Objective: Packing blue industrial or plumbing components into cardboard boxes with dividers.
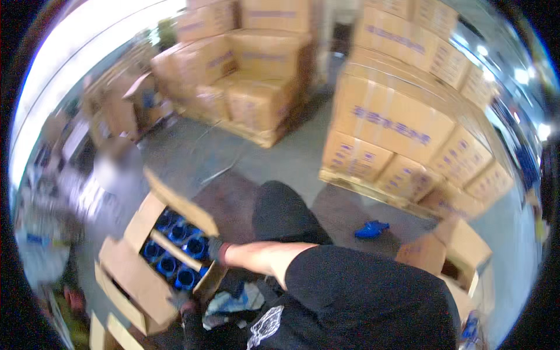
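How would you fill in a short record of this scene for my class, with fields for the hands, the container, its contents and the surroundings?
Right hand: gloved, at the right side of the open box; grip unclear
Left hand: at the near side of the box; grip unclear
Container: open cardboard box, flaps spread
Contents: several blue pieces with round openings, in rows either side of a cardboard strip
Floor: loose blue object
Background: taped cartons stacked on pallets
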`<state>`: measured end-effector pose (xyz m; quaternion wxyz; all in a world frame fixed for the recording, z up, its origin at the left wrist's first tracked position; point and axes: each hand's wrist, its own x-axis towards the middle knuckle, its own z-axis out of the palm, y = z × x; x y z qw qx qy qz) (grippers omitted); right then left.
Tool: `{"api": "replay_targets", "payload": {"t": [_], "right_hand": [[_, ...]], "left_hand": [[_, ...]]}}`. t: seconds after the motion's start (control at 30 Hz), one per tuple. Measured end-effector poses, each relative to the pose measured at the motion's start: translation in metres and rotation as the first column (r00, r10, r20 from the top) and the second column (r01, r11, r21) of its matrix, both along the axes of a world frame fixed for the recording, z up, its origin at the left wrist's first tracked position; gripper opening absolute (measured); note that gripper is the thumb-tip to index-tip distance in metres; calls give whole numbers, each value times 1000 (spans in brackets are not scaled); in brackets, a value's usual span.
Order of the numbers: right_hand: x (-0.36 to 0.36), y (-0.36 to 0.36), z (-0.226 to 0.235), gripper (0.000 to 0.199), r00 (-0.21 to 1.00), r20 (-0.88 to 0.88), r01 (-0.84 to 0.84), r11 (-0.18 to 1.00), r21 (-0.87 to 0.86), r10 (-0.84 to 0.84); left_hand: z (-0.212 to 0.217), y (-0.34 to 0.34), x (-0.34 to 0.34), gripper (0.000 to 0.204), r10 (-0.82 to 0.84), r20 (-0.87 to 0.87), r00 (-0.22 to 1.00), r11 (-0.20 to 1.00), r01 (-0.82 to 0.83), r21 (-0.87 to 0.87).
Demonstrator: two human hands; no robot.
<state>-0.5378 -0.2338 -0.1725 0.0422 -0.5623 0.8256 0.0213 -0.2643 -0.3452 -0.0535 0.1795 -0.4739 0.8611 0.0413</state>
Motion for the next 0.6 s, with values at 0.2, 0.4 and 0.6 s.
{"api": "replay_targets", "payload": {"t": [0.2,0.4,0.6], "right_hand": [[47,-12,100,23,894,-418,-233,964,-128,160],[40,-2,124,25,850,-339,-370,915,160,403],[65,20,118,27,725,-109,-585,692,424,680]], "left_hand": [[-42,-29,27,21,-237,279,930,955,276,-110],[-52,-33,36,14,-413,235,880,864,460,-205],[-24,-1,41,23,-613,353,707,788,581,203]]}}
